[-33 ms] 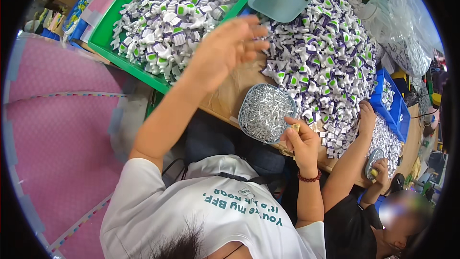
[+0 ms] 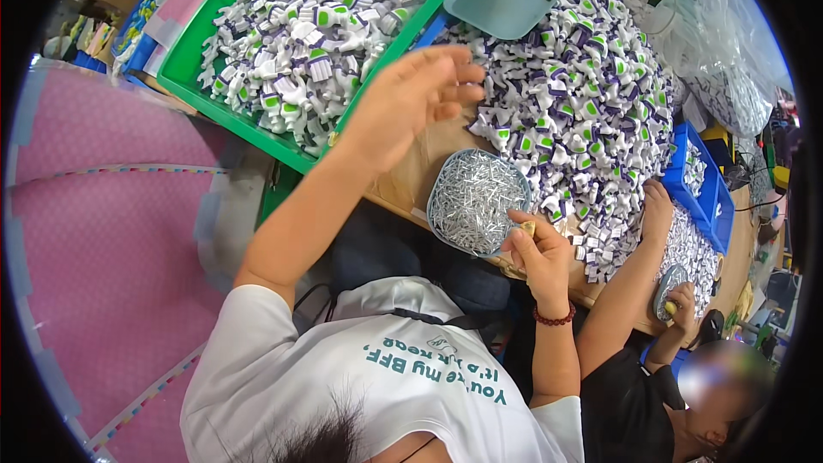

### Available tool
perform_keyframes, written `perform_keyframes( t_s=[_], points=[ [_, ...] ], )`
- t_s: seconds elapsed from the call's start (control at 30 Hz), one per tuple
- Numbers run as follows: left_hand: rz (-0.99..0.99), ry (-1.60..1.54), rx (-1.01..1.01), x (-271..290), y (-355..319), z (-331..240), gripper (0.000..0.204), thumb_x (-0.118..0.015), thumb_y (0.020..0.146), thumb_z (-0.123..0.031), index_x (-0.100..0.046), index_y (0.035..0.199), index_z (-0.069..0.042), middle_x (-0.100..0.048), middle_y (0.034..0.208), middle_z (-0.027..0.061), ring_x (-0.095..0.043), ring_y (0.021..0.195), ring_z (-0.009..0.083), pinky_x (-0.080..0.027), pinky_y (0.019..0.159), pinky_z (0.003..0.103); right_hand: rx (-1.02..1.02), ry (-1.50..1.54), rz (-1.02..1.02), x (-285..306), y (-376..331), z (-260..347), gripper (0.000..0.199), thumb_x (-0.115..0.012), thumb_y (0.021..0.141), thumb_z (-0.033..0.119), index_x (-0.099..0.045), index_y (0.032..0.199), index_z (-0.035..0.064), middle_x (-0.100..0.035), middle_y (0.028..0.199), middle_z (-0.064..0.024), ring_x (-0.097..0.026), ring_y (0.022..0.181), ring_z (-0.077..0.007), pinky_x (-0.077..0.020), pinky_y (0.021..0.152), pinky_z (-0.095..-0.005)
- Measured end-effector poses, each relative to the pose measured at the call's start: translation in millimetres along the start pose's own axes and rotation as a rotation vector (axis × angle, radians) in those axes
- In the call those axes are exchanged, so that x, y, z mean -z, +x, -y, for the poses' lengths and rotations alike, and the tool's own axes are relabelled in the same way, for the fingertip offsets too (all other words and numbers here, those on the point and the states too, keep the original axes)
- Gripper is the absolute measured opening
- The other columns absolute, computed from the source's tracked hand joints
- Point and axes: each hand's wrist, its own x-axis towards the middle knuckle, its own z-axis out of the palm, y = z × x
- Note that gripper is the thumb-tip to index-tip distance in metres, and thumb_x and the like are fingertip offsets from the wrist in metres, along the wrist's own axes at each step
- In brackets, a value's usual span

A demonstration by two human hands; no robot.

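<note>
The round dish of small silver metal pieces (image 2: 476, 200) stands on the brown table (image 2: 411, 180), at its near edge, and everything else here is placed relative to this dish.

Just at the right rim of the dish is the right hand (image 2: 538, 249). Its fingers are curled together and they pinch a small yellowish piece (image 2: 529, 227) between the thumb and the fingertips. On this wrist there is a dark red bead bracelet (image 2: 553, 319).

Above the dish and a little to the left, the left hand (image 2: 411, 103) is raised over the table. Its fingers are spread loosely and slightly bent, and it holds nothing that I can see.

Beyond the dish and to its right lies a big heap of white, purple and green plastic parts (image 2: 583, 94); the fingertips of the left hand are near its edge. On the far side of this heap rests a grey-green plastic scoop (image 2: 501, 0).

To the upper left of the dish stands a green tray (image 2: 257, 133) full of the same parts.

Far to the right of the dish, another person's hand (image 2: 658, 210) rests at the edge of the heap, beside a blue bin (image 2: 711, 197).
</note>
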Motion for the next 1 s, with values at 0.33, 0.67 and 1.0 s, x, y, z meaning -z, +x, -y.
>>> perform_keyframes(
  t_s=[0.33,0.67,1.0],
  points=[
    [-0.227,1.188,-0.47,61,41,119,0.03,-0.059,0.079,-0.005,-0.054,0.108,-0.002,-0.053,0.109,0.0132,-0.053,0.101,0.0275,-0.042,0.087,0.032,0.046,-0.323,-0.043,12,-2,-18,0.024,-0.059,0.085,0.009,-0.06,0.108,0.0009,-0.064,0.077,-0.0043,-0.057,0.07,-0.0068,-0.0453,0.063,-0.0201],
    [0.15,1.295,-0.51,34,71,149,0.032,-0.071,0.066,-0.007,-0.062,0.096,-0.008,-0.053,0.099,0.0099,-0.048,0.095,0.029,-0.038,0.086,0.036,0.066,-0.43,-0.146,22,-5,-28,0.022,-0.059,0.084,0.009,-0.061,0.104,0.0003,-0.065,0.079,-0.0059,-0.059,0.072,-0.009,-0.0453,0.064,-0.0222],
    [-0.074,1.173,-0.298,52,58,140,0.029,-0.063,0.078,-0.012,-0.054,0.104,-0.003,-0.059,0.09,0.0102,-0.058,0.08,0.0252,-0.044,0.068,0.035,0.354,-0.943,-0.191,12,9,-24,0.013,-0.064,0.072,0.005,-0.063,0.085,0.0025,-0.061,0.082,-0.0127,-0.057,0.078,-0.0311,-0.0445,0.068,-0.0356]
  ],
)
